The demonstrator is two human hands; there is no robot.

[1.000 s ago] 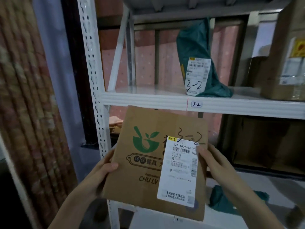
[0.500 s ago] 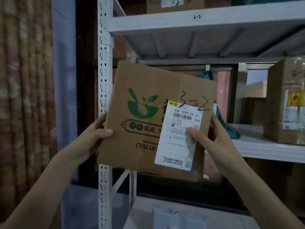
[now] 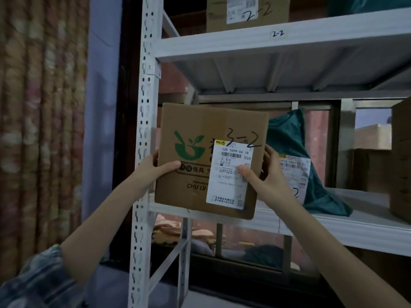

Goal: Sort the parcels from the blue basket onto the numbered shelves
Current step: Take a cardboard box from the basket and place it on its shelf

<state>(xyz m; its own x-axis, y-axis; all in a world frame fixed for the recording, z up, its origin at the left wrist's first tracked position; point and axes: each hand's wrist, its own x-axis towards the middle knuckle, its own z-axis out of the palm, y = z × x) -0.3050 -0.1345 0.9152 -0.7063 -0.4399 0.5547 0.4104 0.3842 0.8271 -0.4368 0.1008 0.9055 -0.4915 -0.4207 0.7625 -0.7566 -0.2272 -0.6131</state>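
A flat brown cardboard parcel (image 3: 195, 192) with a green logo, a white shipping label and handwritten "3-2" stands upright at the left end of the white shelf (image 3: 333, 227). Its lower edge overlaps the shelf's front lip. My left hand (image 3: 155, 167) grips its left edge, thumb across the front. My right hand (image 3: 264, 174) grips its right edge, thumb pressing on the label. Right behind it a teal plastic mailer (image 3: 295, 161) with its own label leans on the same shelf.
The shelf above, marked "2-2" (image 3: 278, 34), carries a cardboard box (image 3: 246, 12) marked 2-2. A white perforated upright (image 3: 144, 152) stands just left of the parcel. More brown boxes (image 3: 400, 156) sit at the right end of the shelf. A patterned curtain (image 3: 40, 130) hangs at the left.
Both hands raised the parcel from below the 3-2 shelf up to shelf level and moved it inward against the shelf. My right thumb shifted onto the label.
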